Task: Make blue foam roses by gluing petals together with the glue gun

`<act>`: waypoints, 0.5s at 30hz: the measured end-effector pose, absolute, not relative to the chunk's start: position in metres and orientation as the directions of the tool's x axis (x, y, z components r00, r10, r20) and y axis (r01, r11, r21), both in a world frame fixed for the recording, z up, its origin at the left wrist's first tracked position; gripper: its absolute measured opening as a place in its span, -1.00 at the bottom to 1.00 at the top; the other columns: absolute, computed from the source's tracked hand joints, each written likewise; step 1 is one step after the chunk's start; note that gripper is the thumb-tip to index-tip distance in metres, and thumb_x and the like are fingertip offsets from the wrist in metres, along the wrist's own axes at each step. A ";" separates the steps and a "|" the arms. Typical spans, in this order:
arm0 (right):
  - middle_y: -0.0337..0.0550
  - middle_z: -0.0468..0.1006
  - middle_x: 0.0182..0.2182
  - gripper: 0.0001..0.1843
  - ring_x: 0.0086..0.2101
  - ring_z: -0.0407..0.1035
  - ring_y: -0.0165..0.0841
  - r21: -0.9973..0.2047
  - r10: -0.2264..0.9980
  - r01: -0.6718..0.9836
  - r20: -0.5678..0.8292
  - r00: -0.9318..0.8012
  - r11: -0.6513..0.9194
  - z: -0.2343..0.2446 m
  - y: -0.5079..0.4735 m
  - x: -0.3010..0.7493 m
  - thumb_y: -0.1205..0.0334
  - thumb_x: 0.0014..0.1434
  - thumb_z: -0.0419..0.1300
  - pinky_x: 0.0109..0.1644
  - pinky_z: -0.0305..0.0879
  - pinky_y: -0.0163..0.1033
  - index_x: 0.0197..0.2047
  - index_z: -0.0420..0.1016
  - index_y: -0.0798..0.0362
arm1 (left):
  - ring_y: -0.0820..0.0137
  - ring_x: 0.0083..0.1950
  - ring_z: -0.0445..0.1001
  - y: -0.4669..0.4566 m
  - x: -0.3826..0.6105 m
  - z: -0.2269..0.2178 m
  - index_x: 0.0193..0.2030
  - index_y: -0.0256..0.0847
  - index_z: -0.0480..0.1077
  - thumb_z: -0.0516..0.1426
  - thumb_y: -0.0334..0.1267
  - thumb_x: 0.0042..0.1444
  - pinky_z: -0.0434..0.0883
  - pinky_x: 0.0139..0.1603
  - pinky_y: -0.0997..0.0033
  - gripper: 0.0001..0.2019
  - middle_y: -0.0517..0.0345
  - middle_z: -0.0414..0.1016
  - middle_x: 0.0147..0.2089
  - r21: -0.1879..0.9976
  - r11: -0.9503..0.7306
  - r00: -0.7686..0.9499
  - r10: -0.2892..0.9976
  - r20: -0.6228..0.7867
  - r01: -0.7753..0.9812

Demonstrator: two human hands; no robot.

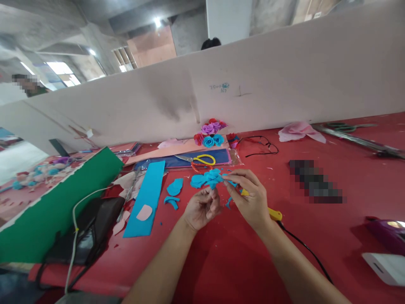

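Over the middle of the red table, my left hand (pixel 202 207) is closed around the base of a blue paper flower (pixel 209 178) with spread petals. My right hand (pixel 249 196) pinches the flower's right edge between thumb and fingertips. A loose blue petal stack (pixel 175 186) and a curled blue scrap (pixel 171 202) lie to the left. Beyond the flower rest yellow-handled scissors (pixel 204 159). Partly hidden behind my right hand is a yellow tool (pixel 275 214) with a black cord.
A long blue paper strip (pixel 146 202) lies left, near a green board (pixel 60 207) and a black bag (pixel 91 228). Finished paper roses (pixel 213 133) stand by the white partition (pixel 142 105). Eyeglasses (pixel 262 144), pink paper (pixel 300 131) and a white box (pixel 384 268) are at the right.
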State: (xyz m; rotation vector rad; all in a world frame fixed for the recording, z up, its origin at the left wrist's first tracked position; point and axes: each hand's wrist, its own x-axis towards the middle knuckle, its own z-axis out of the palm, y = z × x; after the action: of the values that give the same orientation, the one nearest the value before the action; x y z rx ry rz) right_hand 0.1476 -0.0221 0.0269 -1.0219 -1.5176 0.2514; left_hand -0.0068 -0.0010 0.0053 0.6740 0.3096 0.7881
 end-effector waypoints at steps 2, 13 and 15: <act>-0.17 0.43 -0.22 -0.75 -0.20 0.37 -0.32 -0.657 0.694 0.452 0.712 0.109 0.603 0.026 -0.022 0.148 0.35 0.14 0.15 -0.15 0.36 -0.16 -0.16 0.53 -0.16 | 0.60 -0.80 0.15 -0.001 -0.007 0.005 -0.45 -0.28 0.27 0.11 -0.36 0.05 0.05 -0.66 0.53 -0.90 0.20 0.38 -0.65 0.645 0.530 0.693 0.721 -0.002 -0.550; -0.16 0.42 -0.21 -0.71 -0.22 0.38 -0.31 -0.638 0.687 0.450 0.723 0.071 0.625 0.022 -0.020 0.149 0.36 0.14 0.16 -0.12 0.37 -0.12 -0.15 0.53 -0.20 | 0.57 -0.79 0.20 0.001 -0.007 0.004 -0.45 -0.30 0.30 0.11 -0.35 0.04 0.06 -0.70 0.57 -0.90 0.14 0.42 -0.64 0.642 0.547 0.703 0.711 -0.016 -0.538; -0.16 0.43 -0.21 -0.72 -0.21 0.38 -0.31 -0.642 0.690 0.448 0.720 0.074 0.622 0.021 -0.020 0.149 0.36 0.14 0.15 -0.12 0.37 -0.11 -0.14 0.53 -0.20 | 0.55 -0.78 0.22 0.002 -0.008 0.003 -0.45 -0.30 0.29 0.12 -0.33 0.05 0.05 -0.72 0.57 -0.89 0.13 0.42 -0.64 0.653 0.541 0.702 0.712 -0.019 -0.531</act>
State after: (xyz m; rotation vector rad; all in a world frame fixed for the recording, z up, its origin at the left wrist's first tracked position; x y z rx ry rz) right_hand 0.1491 -0.0198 0.0215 -0.9808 -1.5610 0.2348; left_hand -0.0077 0.0020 0.0026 0.6653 0.2987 0.7510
